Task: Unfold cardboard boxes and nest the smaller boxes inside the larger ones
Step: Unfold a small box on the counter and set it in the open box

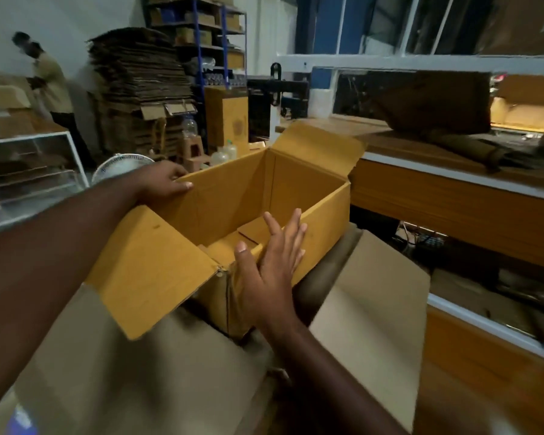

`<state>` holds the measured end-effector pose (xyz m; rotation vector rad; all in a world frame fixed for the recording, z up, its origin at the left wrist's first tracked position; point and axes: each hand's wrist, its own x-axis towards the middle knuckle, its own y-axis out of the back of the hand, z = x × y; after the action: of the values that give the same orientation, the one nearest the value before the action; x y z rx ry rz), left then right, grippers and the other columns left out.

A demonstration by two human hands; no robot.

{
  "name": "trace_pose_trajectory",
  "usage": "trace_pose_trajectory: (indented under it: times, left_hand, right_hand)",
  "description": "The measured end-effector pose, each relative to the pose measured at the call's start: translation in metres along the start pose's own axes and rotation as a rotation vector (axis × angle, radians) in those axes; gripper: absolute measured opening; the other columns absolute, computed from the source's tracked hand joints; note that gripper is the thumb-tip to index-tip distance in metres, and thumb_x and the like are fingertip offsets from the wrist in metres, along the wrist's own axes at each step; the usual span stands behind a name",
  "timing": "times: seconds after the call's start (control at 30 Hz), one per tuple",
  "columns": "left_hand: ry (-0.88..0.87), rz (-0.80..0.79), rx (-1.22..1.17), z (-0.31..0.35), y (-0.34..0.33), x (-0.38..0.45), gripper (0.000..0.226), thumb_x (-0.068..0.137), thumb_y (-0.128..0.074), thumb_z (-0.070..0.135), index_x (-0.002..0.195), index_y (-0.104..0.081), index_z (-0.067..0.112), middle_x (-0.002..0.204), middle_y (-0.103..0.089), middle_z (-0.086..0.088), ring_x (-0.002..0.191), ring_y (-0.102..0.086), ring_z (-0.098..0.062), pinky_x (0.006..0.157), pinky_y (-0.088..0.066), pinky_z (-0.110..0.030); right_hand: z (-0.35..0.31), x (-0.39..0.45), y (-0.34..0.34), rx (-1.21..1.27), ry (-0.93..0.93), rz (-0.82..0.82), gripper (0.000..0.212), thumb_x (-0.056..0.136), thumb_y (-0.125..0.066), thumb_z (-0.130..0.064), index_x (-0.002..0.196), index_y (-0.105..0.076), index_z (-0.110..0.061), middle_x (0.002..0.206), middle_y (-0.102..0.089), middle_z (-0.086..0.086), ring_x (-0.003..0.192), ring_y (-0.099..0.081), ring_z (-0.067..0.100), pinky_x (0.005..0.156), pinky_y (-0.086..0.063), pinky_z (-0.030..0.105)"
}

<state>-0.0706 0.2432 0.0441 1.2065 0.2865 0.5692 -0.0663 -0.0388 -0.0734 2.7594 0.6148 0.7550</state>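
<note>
An unfolded yellow cardboard box point(220, 196) stands open-topped in the middle, its flaps spread outward. It sits partly down inside a larger grey-brown box point(374, 309) whose flaps spread around it. My left hand point(164, 182) grips the far left rim of the yellow box, thumb over the edge. With straight fingers, my right hand point(274, 265) presses flat against the near right wall of that box at its top edge. The bottom flaps inside the yellow box are partly folded.
A tall stack of flat cardboard point(139, 86) stands at the back left, with a person point(51, 83) beside it. A blue shelf rack point(201, 32) stands behind. A wooden bench with white edging point(453, 183) runs along the right. A white fan point(120, 167) lies left.
</note>
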Motion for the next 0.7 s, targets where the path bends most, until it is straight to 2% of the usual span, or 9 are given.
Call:
trace_pose_trajectory:
  times: [0.1,0.17,0.23,0.3,0.4,0.47,0.6,0.7]
  left_hand:
    - [-0.024,-0.089,-0.012,-0.019,-0.030,0.010,0.053,0.101,-0.061,0.044,0.146,-0.054,0.016,0.145,-0.057,-0.008,0.125,-0.059,-0.032,0.101,-0.051,-0.046]
    - [-0.027,-0.120,-0.012,-0.027,-0.053,0.013,0.051,0.103,-0.059,0.042,0.147,-0.053,0.017,0.145,-0.057,-0.009,0.124,-0.060,-0.031,0.101,-0.051,-0.046]
    - [-0.025,-0.109,-0.009,-0.031,-0.073,0.014,0.051,0.104,-0.056,0.041,0.149,-0.051,0.018,0.146,-0.058,-0.010,0.125,-0.060,-0.031,0.100,-0.052,-0.046]
    - [-0.044,-0.086,0.021,-0.034,-0.082,0.016,0.049,0.105,-0.054,0.042,0.149,-0.051,0.021,0.145,-0.059,-0.009,0.124,-0.061,-0.031,0.097,-0.052,-0.044]
    - [-0.071,-0.126,0.086,-0.032,-0.079,0.017,0.048,0.105,-0.054,0.039,0.150,-0.050,0.021,0.145,-0.059,-0.009,0.123,-0.061,-0.030,0.098,-0.052,-0.045]
    - [-0.077,-0.171,0.130,-0.034,-0.076,0.017,0.050,0.105,-0.055,0.037,0.151,-0.048,0.020,0.146,-0.058,-0.010,0.125,-0.060,-0.031,0.101,-0.051,-0.047]
    - [-0.075,-0.268,0.126,-0.040,-0.073,0.012,0.047,0.106,-0.054,0.036,0.148,-0.051,0.016,0.137,-0.062,-0.012,0.111,-0.063,-0.030,0.092,-0.054,-0.044]
    - [-0.061,-0.272,0.027,-0.038,-0.080,0.008,0.049,0.104,-0.058,0.036,0.147,-0.051,0.016,0.133,-0.064,-0.013,0.107,-0.065,-0.031,0.091,-0.056,-0.045]
  right_hand:
    - [0.015,-0.006,-0.015,-0.093,-0.073,-0.036,0.074,0.090,-0.051,-0.054,0.160,-0.028,-0.045,0.171,0.030,-0.022,0.156,0.034,0.005,0.128,0.017,0.057]
    - [0.025,-0.008,-0.018,-0.202,-0.123,-0.110,0.068,0.088,-0.051,-0.053,0.154,-0.040,-0.047,0.170,0.029,-0.020,0.156,0.033,0.007,0.128,0.015,0.061]
    - [0.031,-0.009,-0.020,-0.292,-0.141,-0.149,0.059,0.089,-0.048,-0.055,0.147,-0.050,-0.047,0.171,0.027,-0.021,0.157,0.033,0.008,0.128,0.017,0.060]
    - [0.031,-0.008,-0.026,-0.314,-0.165,-0.122,0.052,0.089,-0.048,-0.052,0.139,-0.057,-0.045,0.173,0.022,-0.020,0.158,0.032,0.009,0.127,0.017,0.060]
    - [0.022,-0.011,-0.032,-0.257,-0.203,-0.039,0.038,0.085,-0.050,-0.040,0.120,-0.062,-0.049,0.175,0.013,-0.017,0.160,0.026,0.012,0.128,0.012,0.064]
    - [0.017,-0.016,-0.033,-0.146,-0.215,-0.005,0.035,0.083,-0.051,-0.031,0.108,-0.060,-0.053,0.173,0.008,-0.022,0.161,0.023,0.011,0.129,0.008,0.064]
    - [0.009,-0.024,-0.026,-0.067,-0.202,0.044,0.037,0.081,-0.051,-0.021,0.105,-0.061,-0.047,0.175,-0.004,-0.020,0.163,0.013,0.010,0.130,-0.002,0.063]
    - [0.006,-0.027,-0.023,-0.032,-0.213,0.113,0.036,0.082,-0.051,-0.021,0.106,-0.064,-0.045,0.176,-0.014,-0.017,0.164,0.000,0.011,0.131,-0.014,0.055]
